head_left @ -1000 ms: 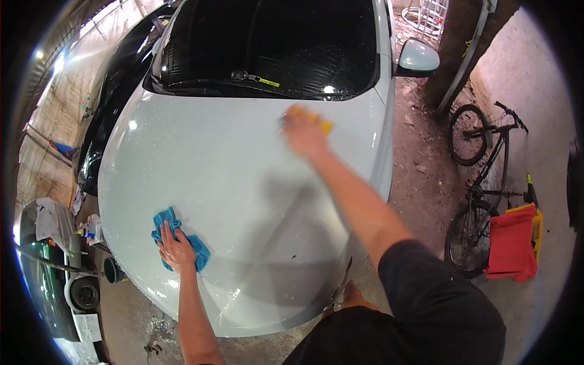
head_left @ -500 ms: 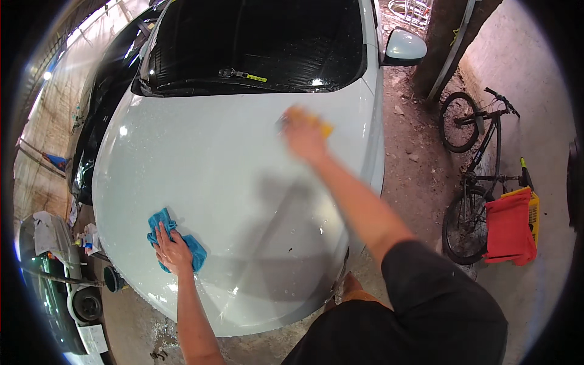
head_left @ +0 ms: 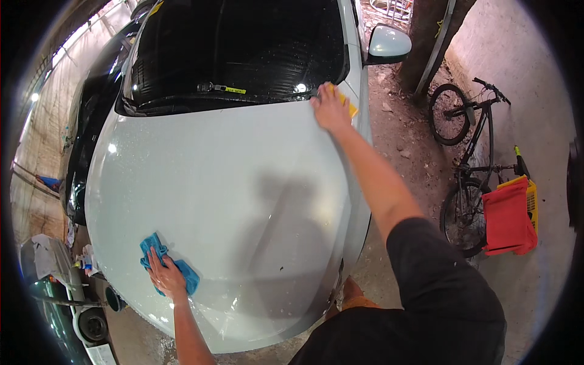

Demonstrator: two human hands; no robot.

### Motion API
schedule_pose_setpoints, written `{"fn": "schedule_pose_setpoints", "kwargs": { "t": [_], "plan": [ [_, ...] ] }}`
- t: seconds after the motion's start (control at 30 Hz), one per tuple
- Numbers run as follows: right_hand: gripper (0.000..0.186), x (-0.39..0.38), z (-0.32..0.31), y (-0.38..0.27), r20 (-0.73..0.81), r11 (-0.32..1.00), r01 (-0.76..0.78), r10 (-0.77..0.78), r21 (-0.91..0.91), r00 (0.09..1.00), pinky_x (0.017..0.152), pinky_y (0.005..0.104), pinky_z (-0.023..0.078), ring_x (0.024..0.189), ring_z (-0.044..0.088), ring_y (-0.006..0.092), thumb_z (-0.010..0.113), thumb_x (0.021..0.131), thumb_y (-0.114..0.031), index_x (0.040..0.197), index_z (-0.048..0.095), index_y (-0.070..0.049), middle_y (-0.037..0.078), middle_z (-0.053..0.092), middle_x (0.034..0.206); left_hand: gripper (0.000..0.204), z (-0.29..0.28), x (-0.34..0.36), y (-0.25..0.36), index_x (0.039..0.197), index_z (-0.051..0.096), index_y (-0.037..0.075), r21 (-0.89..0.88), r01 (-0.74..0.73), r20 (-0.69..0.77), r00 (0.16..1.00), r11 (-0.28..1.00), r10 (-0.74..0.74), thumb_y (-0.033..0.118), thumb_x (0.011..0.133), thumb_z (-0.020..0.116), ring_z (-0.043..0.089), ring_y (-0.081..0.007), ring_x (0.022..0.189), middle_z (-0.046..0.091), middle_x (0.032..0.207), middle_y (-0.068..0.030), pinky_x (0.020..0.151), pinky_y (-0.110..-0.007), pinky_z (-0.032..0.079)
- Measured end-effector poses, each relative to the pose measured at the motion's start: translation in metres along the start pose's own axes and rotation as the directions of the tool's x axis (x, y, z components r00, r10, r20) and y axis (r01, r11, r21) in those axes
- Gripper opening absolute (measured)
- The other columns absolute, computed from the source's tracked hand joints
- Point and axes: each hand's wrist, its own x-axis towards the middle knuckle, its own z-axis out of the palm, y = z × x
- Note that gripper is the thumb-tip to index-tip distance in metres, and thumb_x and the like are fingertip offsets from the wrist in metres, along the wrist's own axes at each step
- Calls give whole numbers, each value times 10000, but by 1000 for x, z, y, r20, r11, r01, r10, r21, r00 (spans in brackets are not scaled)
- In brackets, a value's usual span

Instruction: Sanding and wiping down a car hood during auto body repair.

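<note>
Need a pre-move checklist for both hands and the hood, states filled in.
1. Left hand on blue cloth: ok, palm down over it.
2. Blue cloth on hood: ok, bunched near its front left.
3. Right hand at yellow item: ok, by the hood's rear right corner.
4. Grip under right palm: cannot tell, hidden.
5. Hood free of marks: not ok, dark speck near the front.

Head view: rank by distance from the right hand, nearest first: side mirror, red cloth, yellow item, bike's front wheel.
From the right hand:
1. Yellow item: at the hand
2. Side mirror: ahead, to the right
3. Bike's front wheel: farther right
4. Red cloth: far right, lower down
</note>
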Motion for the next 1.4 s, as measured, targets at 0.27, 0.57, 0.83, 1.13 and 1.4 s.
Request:
{"fn": "schedule_pose_setpoints", "kwargs": {
  "t": [0.27,0.57,0.83,1.13,1.4],
  "plan": [
    [626,8,-12,23,-46,995,-38,42,88,998,1190,608,188,1524,180,286,342,1042,-444,1553,288,-85,82,221,1646,476,0,4,-15,1485,458,183,-23,-96,-54,994,995,95,297,1025,415,429,-347,1382,444,1534,-78,1189,-479,271],
    [660,8,-3,30,27,998,-9,7,65,1000,1192,599,191,1529,165,291,313,1045,-463,1565,250,-62,98,179,1658,477,2,3,-28,1474,475,152,10,-121,-71,990,993,121,284,1020,413,428,-328,1386,447,1530,-98,1191,-470,274],
    [640,40,1,43,-29,996,-13,15,94,999,1197,583,201,1526,177,294,319,1046,-449,1548,295,-53,111,205,1649,490,9,6,-37,1479,467,161,19,-125,-73,989,992,126,277,1005,431,432,-328,1384,446,1530,-94,1192,-469,275],
    [676,-187,2,-74,78,943,318,-326,99,942,1148,617,281,1509,225,313,444,1000,-421,1536,302,-35,154,243,1628,494,-6,4,-43,1488,457,190,36,-45,-43,998,998,46,302,1007,437,416,-345,1394,428,1549,-57,1179,-482,289],
    [665,-68,4,-1,-128,999,13,-7,44,992,1172,587,214,1494,261,304,400,1019,-441,1519,324,-9,163,305,1600,498,6,5,1,1494,450,268,15,4,20,1000,1000,-4,353,1004,444,399,-385,1400,410,1565,-23,1159,-501,310]
  ]
}}
